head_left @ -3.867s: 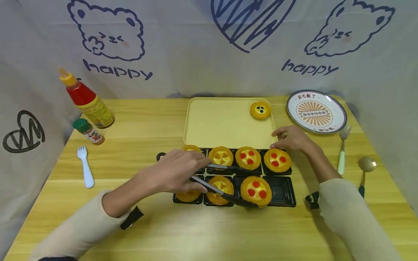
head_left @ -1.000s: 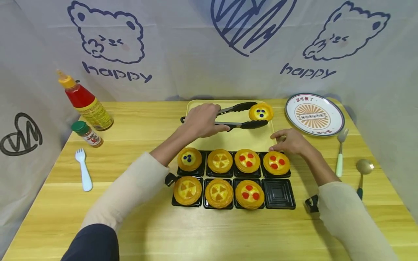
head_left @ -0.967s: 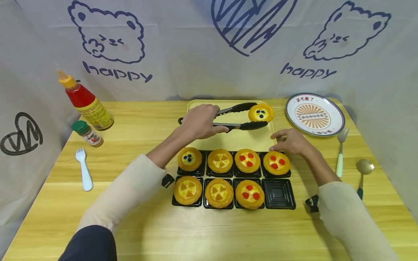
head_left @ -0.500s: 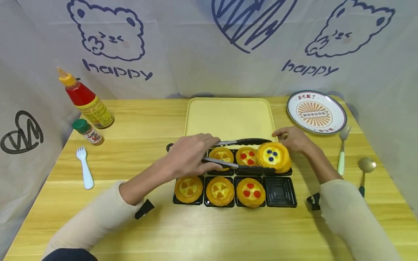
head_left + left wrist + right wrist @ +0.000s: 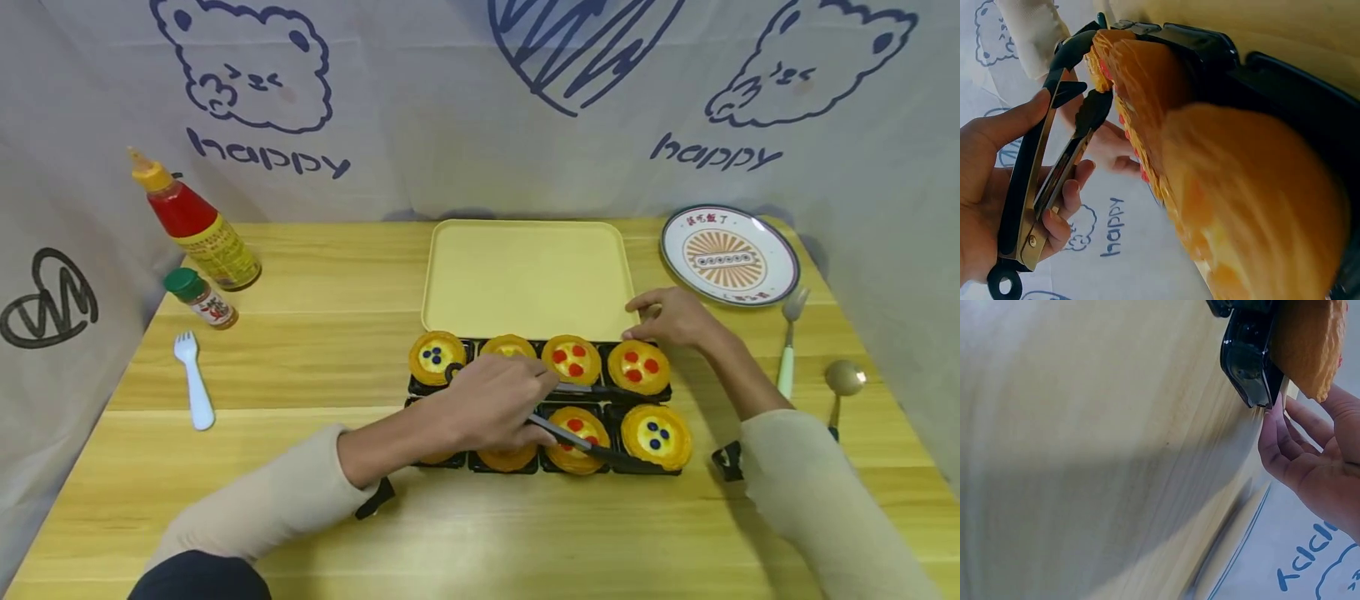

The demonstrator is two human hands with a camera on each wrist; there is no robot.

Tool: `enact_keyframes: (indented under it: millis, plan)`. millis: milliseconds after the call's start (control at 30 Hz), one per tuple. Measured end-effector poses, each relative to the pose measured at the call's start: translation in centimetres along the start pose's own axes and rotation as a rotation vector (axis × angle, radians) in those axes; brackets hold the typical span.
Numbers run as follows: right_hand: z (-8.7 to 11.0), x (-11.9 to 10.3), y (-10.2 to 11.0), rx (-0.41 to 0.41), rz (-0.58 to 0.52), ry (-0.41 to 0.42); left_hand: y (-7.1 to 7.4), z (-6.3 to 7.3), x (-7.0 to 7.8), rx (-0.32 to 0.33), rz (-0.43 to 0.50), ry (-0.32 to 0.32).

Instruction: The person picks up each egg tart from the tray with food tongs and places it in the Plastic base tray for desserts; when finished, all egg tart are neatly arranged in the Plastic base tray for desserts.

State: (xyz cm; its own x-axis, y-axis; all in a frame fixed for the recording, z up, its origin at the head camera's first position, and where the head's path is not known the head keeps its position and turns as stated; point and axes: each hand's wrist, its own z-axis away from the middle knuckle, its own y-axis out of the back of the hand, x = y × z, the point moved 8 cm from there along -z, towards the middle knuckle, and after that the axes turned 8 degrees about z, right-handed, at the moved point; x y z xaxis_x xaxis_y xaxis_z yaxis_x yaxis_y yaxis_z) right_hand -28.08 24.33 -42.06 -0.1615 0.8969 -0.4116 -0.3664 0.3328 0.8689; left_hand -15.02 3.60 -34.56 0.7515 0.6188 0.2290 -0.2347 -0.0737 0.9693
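My left hand (image 5: 498, 404) grips black-and-metal tongs (image 5: 566, 435) above the two rows of tarts. The tong tips lie on either side of a tart with blueberry dots (image 5: 657, 435), which sits in the front-right black tray (image 5: 667, 472). In the left wrist view, thumb and fingers wrap the tongs' handles (image 5: 1025, 169). My right hand (image 5: 675, 318) stays at the back-right corner of the black trays, beside the yellow tray. Its bent fingers touch a black tray's corner (image 5: 1250, 369) in the right wrist view. My left hand partly hides the middle and front-left tarts.
The yellow tray (image 5: 525, 279) lies behind the tarts. A plate (image 5: 729, 257), a metal fork (image 5: 790, 342) and a spoon (image 5: 844, 380) lie on the right. At left are a sauce bottle (image 5: 206, 229), a green-capped jar (image 5: 201, 298) and a blue fork (image 5: 194, 382).
The tongs have carried the blueberry-dotted tart from the yellow tray's right end forward, over the back row, down to the front-right black tray. My right hand has hardly moved.
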Motion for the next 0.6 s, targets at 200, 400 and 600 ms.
enact_keyframes:
  millis: [200, 400, 600]
  plan:
    - [-0.1, -0.2, -0.1, 0.001, -0.01, 0.002, -0.8, -0.4, 0.3, -0.046, -0.001, 0.03]
    - [-0.2, -0.2, -0.3, 0.006, -0.007, 0.007, -0.5, 0.5, -0.1, -0.042, 0.056, 0.035]
    - [0.1, 0.3, -0.6, 0.005, -0.009, 0.004, 1.0, 2.9, -2.3, 0.002, 0.208, 0.082]
